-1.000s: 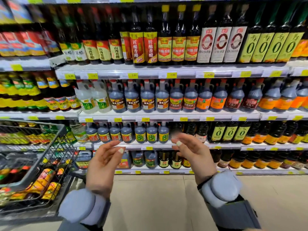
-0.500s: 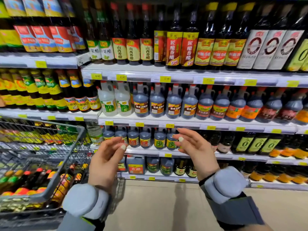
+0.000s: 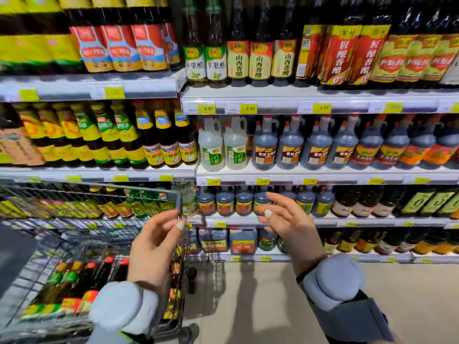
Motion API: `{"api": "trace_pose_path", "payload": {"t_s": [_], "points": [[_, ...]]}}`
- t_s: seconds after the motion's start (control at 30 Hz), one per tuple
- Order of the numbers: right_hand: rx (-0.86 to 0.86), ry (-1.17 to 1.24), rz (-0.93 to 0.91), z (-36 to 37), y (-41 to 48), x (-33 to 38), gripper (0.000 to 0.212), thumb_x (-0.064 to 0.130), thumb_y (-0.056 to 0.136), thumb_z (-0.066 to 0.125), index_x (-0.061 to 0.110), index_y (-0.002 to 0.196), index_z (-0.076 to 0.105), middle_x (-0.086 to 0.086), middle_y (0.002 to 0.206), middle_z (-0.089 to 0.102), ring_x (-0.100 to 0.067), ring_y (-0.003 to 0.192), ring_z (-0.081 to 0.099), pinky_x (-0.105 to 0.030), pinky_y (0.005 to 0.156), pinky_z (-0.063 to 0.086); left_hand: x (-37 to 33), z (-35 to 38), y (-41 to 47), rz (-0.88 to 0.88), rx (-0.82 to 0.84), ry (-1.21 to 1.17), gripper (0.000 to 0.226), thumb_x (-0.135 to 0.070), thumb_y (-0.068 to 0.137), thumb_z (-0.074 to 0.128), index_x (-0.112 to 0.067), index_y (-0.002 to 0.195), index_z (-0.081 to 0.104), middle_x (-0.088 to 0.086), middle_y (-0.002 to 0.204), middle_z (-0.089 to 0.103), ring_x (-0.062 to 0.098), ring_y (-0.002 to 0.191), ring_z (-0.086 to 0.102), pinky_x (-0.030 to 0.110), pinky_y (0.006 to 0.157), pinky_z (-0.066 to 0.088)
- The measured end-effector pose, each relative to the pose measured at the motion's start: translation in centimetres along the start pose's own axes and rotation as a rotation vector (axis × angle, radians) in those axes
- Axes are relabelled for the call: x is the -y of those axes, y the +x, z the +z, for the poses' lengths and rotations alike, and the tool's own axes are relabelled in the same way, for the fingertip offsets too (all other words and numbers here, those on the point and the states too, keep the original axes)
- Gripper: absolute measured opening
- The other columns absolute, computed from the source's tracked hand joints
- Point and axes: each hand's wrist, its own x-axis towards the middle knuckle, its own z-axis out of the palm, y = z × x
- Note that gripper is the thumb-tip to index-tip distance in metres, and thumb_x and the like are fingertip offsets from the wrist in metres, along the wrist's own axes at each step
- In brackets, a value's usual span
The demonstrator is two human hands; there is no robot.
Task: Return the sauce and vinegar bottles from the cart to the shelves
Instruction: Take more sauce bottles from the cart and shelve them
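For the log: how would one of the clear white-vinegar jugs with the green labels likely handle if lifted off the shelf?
The white-vinegar jug looks full, so probably heavy for its size. Its moulded handle near the red cap should give a secure grip; the smooth plastic body may be slippery. Its broad base suggests it stands steadily, though it sits tight against its twin, so a push may shift both.

dark bottles (image 3: 82,281) lying in cart (image 3: 104,192)
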Motion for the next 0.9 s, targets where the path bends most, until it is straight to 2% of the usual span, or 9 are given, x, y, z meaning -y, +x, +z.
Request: {"api": "trace_pose_path", "payload": {"t_s": [0.17, 0.33, 0.4, 0.47, 0.53, 0.6, 0.67, 0.77, 0.9], "points": [[0.082, -0.042, 0.033, 2.9, 2.4, -1.5, 0.032, -0.006, 0.088, 0.046, 0.024, 0.092, 0.055, 0.008, 0.084, 0.064, 0.011, 0.065, 0.062, -0.006, 0.059, 0.046, 1.4, -2.8, 3.1, -0.015, -0.047, 0.001, 0.024, 0.0, 0.083, 0.057, -0.024, 0.082, 0.06, 0.001, 0.081, 0.064, 0.002, 0.071, 0.062, 0.013, 0.068, 0.051], [0.18, -0.092, 0.046, 7.5, 6.4, -3.3, 0.019, 0.012, 0.083, 0.054, 0.03, 0.089, 0.055, 0.003, 0.088, 0.066, 0.004, 0.071, 0.063, -0.01, 0.066, 0.049, 2.8, -6.0, 7.5, -0.032, -0.151, 0.009, 0.028, 0.0, 0.084, 0.056, -0.027, 0.08, 0.062, -0.003, 0.073, 0.067, 0.016, 0.077, 0.057, 0.005, 0.059, 0.048], [0.226, -0.086, 0.055, 8.9, 7.4, -3.8, 0.028, 0.004, 0.087, 0.053, 0.032, 0.087, 0.055, 0.009, 0.086, 0.064, 0.009, 0.068, 0.062, -0.011, 0.069, 0.049, 2.8, -7.0, 8.3, -0.033, -0.174, 0.003, 0.028, -0.002, 0.083, 0.057, -0.028, 0.077, 0.064, -0.006, 0.069, 0.068, 0.015, 0.074, 0.058, 0.01, 0.062, 0.05], [0.252, -0.088, 0.067, 10.2, 8.0, -4.0, 0.033, -0.001, 0.087, 0.051, 0.032, 0.084, 0.054, 0.011, 0.083, 0.063, 0.011, 0.066, 0.061, -0.01, 0.069, 0.048, 2.9, -7.6, 8.8, -0.021, -0.199, -0.01, 0.026, -0.001, 0.083, 0.057, -0.026, 0.081, 0.063, 0.003, 0.076, 0.062, 0.008, 0.069, 0.059, 0.01, 0.064, 0.05], [0.283, -0.081, 0.073, 12.4, 8.9, -4.6, 0.024, 0.007, 0.083, 0.058, 0.031, 0.083, 0.056, 0.015, 0.079, 0.065, 0.011, 0.066, 0.061, -0.008, 0.065, 0.046, 3.2, -9.2, 9.7, -0.02, -0.224, -0.01, 0.023, 0.0, 0.083, 0.057, -0.023, 0.084, 0.061, 0.006, 0.077, 0.059, -0.005, 0.059, 0.059, 0.004, 0.061, 0.048], [0.275, -0.086, 0.082, 14.8, 9.6, -5.5, 0.015, 0.017, 0.075, 0.059, 0.026, 0.087, 0.061, 0.02, 0.073, 0.067, 0.01, 0.068, 0.061, -0.009, 0.066, 0.046, 3.8, -11.4, 11.2, -0.029, -0.22, 0.017, 0.023, -0.001, 0.083, 0.057, -0.023, 0.084, 0.061, 0.006, 0.077, 0.06, -0.007, 0.056, 0.058, 0.004, 0.059, 0.047], [0.258, -0.079, 0.087, 16.5, 10.0, -6.2, 0.016, 0.007, 0.083, 0.061, 0.015, 0.096, 0.063, 0.016, 0.079, 0.066, 0.008, 0.069, 0.06, -0.011, 0.069, 0.046, 4.5, -13.0, 12.7, -0.038, -0.205, 0.006, 0.022, -0.001, 0.083, 0.057, -0.023, 0.084, 0.061, 0.006, 0.078, 0.06, -0.004, 0.055, 0.057, 0.009, 0.061, 0.048], [0.198, -0.106, 0.097, 19.9, 10.2, -7.1, 0.029, 0.001, 0.086, 0.054, 0.029, 0.087, 0.059, 0.004, 0.089, 0.062, -0.012, 0.08, 0.06, -0.023, 0.076, 0.047, 5.2, -15.5, 15.2, -0.05, -0.159, 0.024, 0.022, -0.001, 0.083, 0.057, -0.023, 0.083, 0.06, 0.008, 0.077, 0.058, 0.003, 0.058, 0.053, 0.017, 0.067, 0.046], [0.113, -0.151, 0.127, 25.9, 10.2, -9.3, 0.034, 0.0, 0.087, 0.052, 0.033, 0.084, 0.055, 0.002, 0.091, 0.062, 0.006, 0.067, 0.061, -0.016, 0.073, 0.048, 7.0, -20.9, 19.9, -0.093, -0.037, 0.068, 0.025, 0.001, 0.084, 0.056, -0.024, 0.082, 0.059, -0.009, 0.066, 0.061, -0.005, 0.056, 0.052, 0.002, 0.06, 0.041]]}}
